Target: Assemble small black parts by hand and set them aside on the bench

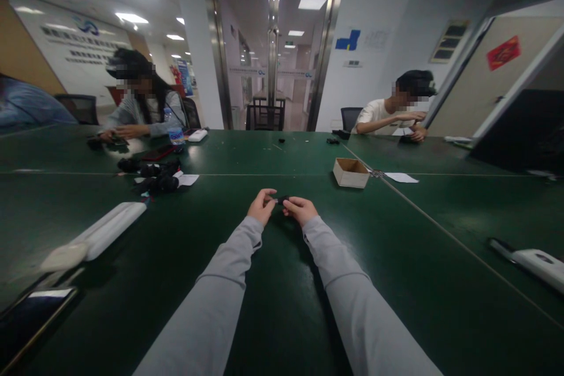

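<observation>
Both my hands are held out over the middle of the green table (273,282), close together. Between them is a small black piece (282,200) with a light, metallic-looking end on its left side; it is too small to name. My right hand (300,209) pinches the black part between thumb and fingers. At the light end, my left hand (262,207) has its thumb and fingertips closed in, with the index finger bent above. My fingers partly hide the piece.
An open box (351,178) stands ahead to the right, near white paper (400,177). To the left lie black gear (161,176), a white elongated case (110,226) and a phone (35,317). A bottle (176,132) stands farther back. Co-workers sit across the table.
</observation>
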`<state>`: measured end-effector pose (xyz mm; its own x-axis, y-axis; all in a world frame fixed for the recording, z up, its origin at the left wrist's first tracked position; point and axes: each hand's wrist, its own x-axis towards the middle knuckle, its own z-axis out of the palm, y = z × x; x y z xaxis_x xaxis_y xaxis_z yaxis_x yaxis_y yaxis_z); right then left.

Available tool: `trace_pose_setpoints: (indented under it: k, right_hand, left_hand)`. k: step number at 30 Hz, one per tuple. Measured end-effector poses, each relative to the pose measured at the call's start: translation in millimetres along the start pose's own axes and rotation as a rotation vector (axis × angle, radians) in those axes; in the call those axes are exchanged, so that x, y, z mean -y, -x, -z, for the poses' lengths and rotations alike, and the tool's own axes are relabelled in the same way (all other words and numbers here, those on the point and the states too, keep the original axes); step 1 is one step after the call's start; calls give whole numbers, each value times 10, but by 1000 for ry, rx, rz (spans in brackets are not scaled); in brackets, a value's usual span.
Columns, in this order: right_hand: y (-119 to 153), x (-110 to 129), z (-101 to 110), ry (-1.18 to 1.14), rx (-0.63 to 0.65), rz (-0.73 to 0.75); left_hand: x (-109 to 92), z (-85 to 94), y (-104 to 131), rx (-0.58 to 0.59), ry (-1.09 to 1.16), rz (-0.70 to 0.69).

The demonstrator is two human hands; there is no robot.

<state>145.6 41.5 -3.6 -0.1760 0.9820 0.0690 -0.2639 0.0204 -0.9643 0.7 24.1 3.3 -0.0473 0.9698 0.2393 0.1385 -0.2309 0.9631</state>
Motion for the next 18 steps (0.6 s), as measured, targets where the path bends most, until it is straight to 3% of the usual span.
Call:
trace_pose_setpoints:
  k: [5,8,14,18]
  right_hand:
    - [7,7,-4,13,17,-2]
    - [15,14,-6,19,12,1]
    - [24,23,-7,26,26,6]
    - [31,31,-10,19,20,-3]
  left_hand:
    - [6,-9,9,4,17,48]
    - [5,-19,17,-31,-2,-13]
    - [2,-24,22,25,-3,29]
    - [11,-27,21,-16,47,-18]
